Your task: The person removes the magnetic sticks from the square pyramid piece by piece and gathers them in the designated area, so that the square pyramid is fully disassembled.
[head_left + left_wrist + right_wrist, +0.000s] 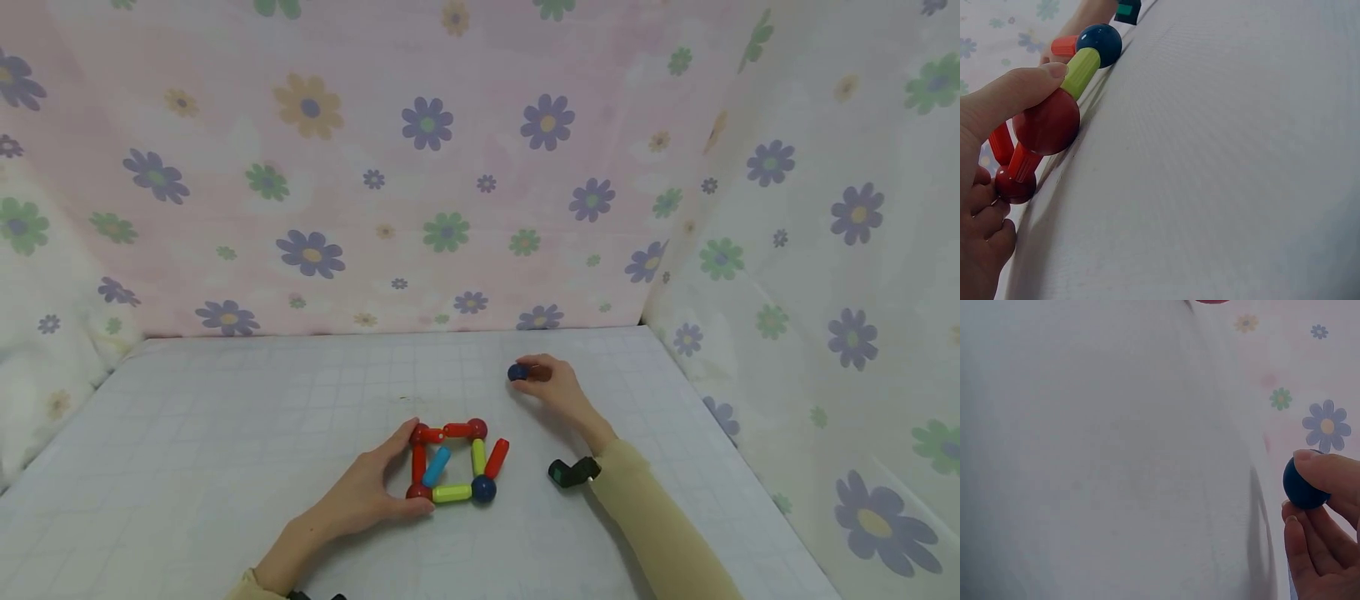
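A square of sticks and balls lies on the table, with red balls point(419, 492) at three corners and a dark blue ball point(483, 489) at the near right one. My left hand point(356, 493) grips its left side, thumb at the near red ball and fingertips at the far one. A blue stick point(437, 467) and a red stick point(497, 458) slant up from near corners. In the left wrist view, my thumb lies along a red ball point(1047, 122) and a yellow-green stick point(1080, 74). Farther back, my right hand point(561, 396) pinches another dark blue ball point(517, 372), also in the right wrist view point(1304, 482).
The white table point(247, 417) has a faint grid and runs back to a flowered cloth point(375, 208). Another flowered cloth point(810, 275) borders the right side. A black wrist device point(573, 472) sits at the right sleeve.
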`<state>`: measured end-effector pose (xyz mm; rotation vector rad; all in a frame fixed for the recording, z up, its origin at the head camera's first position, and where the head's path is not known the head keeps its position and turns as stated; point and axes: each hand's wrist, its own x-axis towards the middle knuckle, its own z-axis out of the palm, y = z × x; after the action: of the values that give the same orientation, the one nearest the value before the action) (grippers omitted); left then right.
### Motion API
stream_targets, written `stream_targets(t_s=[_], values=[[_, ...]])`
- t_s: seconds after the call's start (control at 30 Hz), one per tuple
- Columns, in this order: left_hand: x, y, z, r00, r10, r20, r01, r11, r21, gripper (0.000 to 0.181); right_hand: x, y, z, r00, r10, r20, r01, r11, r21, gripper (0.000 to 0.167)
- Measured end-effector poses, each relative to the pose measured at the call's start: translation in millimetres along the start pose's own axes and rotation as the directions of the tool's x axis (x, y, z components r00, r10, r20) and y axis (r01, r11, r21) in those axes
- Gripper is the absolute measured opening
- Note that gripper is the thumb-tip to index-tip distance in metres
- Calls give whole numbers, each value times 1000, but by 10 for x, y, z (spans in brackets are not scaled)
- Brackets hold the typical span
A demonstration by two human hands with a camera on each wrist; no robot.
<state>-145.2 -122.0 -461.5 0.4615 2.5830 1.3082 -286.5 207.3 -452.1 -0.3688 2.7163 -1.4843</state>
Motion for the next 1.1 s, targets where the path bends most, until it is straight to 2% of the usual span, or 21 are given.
stream_targets(t_s=[0.3,0.5,1.1], values=[[4,11,9,1000,-12,11,12,1000,2,112,124,89,38,993,72,-94,-67,996,50,43],[8,1,9,1000,-15,7,15,1000,4,111,211,126,84,984,128,-127,-119,990,73,45],[4,-7,8,1000,-7,-7,7,1000,14,111,201,54,104,985,136,-110,-132,990,44,49]])
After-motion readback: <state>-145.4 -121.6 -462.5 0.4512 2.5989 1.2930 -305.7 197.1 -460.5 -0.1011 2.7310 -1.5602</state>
